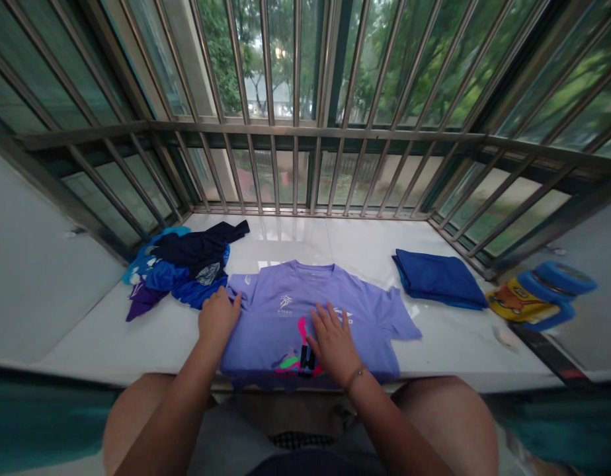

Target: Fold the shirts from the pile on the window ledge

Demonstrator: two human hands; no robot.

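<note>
Purple T-shirt [300, 317] lies flat on white stone ledge [280, 233], collar away from the person. Left hand [219, 317] at the shirt's left sleeve seam, fingers curled on the cloth; can't tell if pinching. Right hand [332, 344] spread wide, palm down on the shirt front, beside the pink print, not gripping. Left of the shirt, touching its sleeve: clothes pile [181, 268], blue and navy. Right of the shirt, near its sleeve: folded blue cloth [438, 279]. Further right: yellow packet [514, 301]. Window bars [305, 132] behind the shirt.
</note>
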